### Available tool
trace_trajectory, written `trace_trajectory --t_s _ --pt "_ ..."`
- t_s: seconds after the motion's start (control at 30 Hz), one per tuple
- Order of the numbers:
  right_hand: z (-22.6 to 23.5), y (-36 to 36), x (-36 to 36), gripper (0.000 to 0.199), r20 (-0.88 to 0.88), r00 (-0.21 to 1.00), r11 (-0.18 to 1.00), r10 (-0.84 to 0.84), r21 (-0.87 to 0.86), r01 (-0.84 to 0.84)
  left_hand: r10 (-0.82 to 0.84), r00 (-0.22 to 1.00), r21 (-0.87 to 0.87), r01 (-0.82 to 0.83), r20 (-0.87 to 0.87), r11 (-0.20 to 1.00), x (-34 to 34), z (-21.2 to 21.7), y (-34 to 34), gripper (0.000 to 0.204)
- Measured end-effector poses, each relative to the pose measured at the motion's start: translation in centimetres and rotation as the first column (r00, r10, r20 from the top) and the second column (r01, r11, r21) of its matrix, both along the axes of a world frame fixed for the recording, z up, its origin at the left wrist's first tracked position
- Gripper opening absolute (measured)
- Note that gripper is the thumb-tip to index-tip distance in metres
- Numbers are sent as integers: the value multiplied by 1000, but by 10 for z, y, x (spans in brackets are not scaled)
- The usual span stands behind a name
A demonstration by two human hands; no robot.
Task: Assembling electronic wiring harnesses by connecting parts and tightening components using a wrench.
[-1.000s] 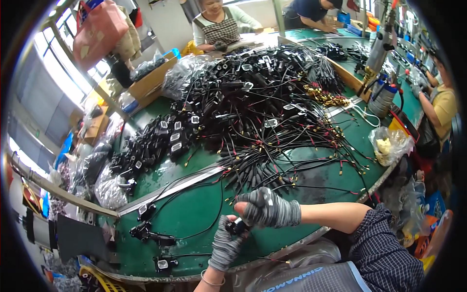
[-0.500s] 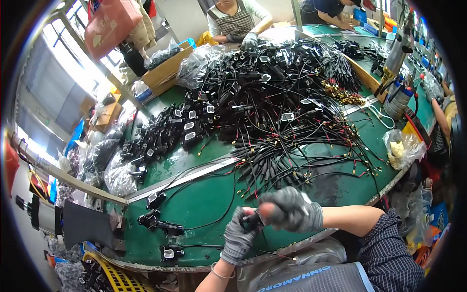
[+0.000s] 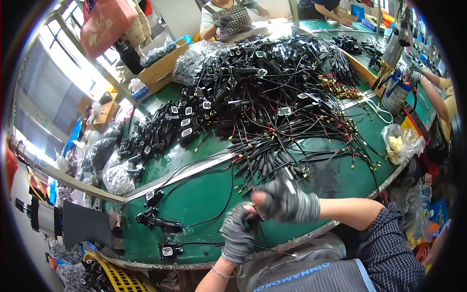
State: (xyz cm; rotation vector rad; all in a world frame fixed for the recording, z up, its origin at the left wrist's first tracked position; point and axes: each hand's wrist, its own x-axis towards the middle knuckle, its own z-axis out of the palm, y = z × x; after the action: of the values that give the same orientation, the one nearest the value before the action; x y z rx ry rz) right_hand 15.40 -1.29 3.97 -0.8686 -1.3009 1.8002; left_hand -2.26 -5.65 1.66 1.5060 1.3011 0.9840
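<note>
Close together over the table's near edge are my two gloved hands. My left hand (image 3: 238,234), in a grey striped glove, is closed round a small black cabled part (image 3: 252,222), mostly hidden by the fingers. Against it, my right hand (image 3: 288,202) is closed with thumb and fingers pinched; what it holds is blurred, though a pale, narrow piece shows above the knuckles. A thin cable hangs below the hands. Left of them, several black lever-like assemblies (image 3: 158,221) with cables lie on the green tabletop (image 3: 204,194), one more (image 3: 169,250) nearer the edge.
A large heap of black assemblies and cables (image 3: 262,97) covers the table's middle. Clear plastic bags (image 3: 119,175) line the left side, above a yellow basket (image 3: 114,272). At right hang a power tool (image 3: 395,46) and a bag (image 3: 401,143). Co-workers sit across, one with gloved hands (image 3: 224,20).
My right hand has turned slightly, and the pale piece above it now points up. The view has shifted a little. The co-worker's hands across the table have lifted off the heap.
</note>
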Motion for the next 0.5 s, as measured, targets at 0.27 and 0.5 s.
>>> trace_trajectory --t_s 0.27,0.5 --pt "16 15 2 31 -284 936 935 -210 -340 106 -76 948 104 113 -309 988 -17 -4 2 36" --pt "34 7 -20 50 211 970 980 121 -182 -83 -43 899 531 296 -436 794 -9 -27 18 37"
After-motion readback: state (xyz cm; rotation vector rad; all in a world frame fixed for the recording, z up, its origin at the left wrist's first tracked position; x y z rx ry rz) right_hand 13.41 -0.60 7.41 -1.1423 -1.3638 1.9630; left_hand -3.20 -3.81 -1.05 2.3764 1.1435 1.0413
